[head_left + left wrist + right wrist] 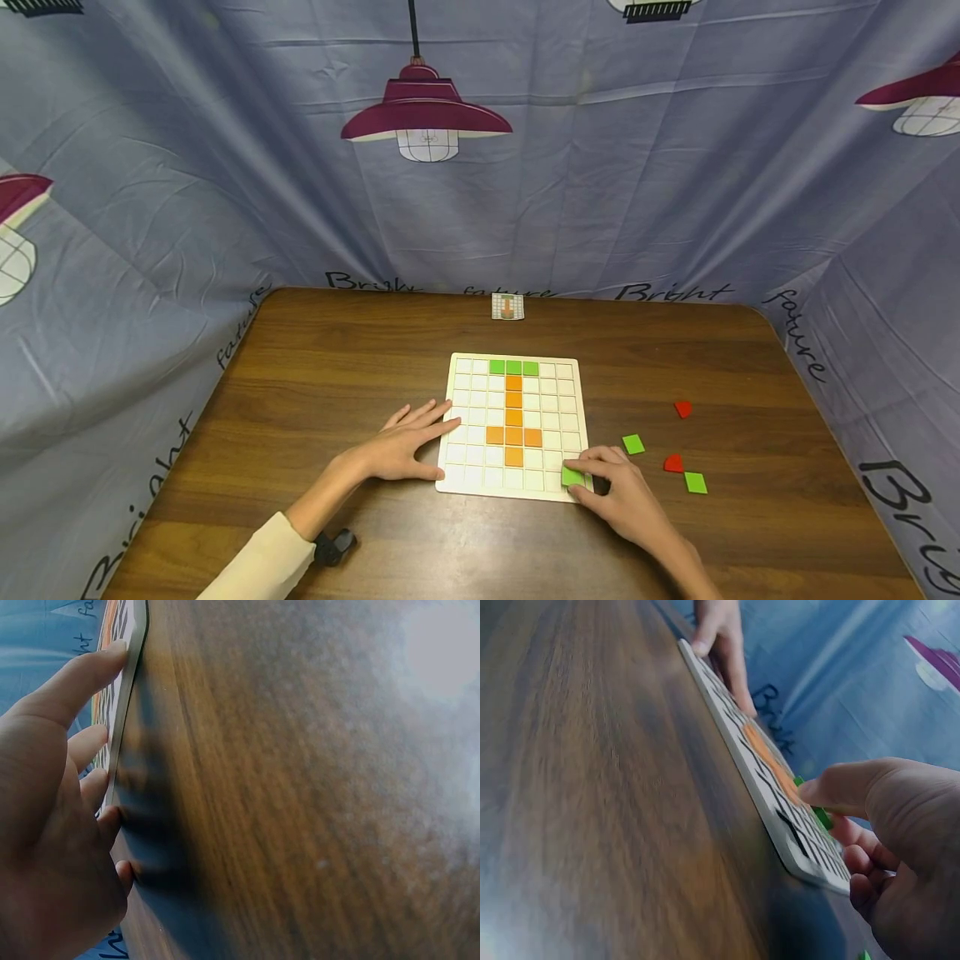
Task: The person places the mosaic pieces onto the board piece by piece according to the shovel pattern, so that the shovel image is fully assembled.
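Note:
A white gridded board (549, 404) lies on the table. Along its top row sit several green squares (513, 367), and orange squares (513, 417) form a column below them with a short crossbar. My left hand (401, 443) rests at the board's left edge with fingers spread, thumb near the lower corner. Between thumb and fingers, my right hand (621, 492) pinches a green square tile (572, 476) over the board's lower right corner. In the right wrist view the same green tile (823, 817) stands tilted above the grid, partly hidden by the thumb.
Right of the board lie two loose green squares (633, 444) and two red pieces (682, 409). A small pattern card (507, 307) lies at the back edge of the wooden table (360, 350). A blue-grey curtain (562, 208) surrounds the table's back and sides.

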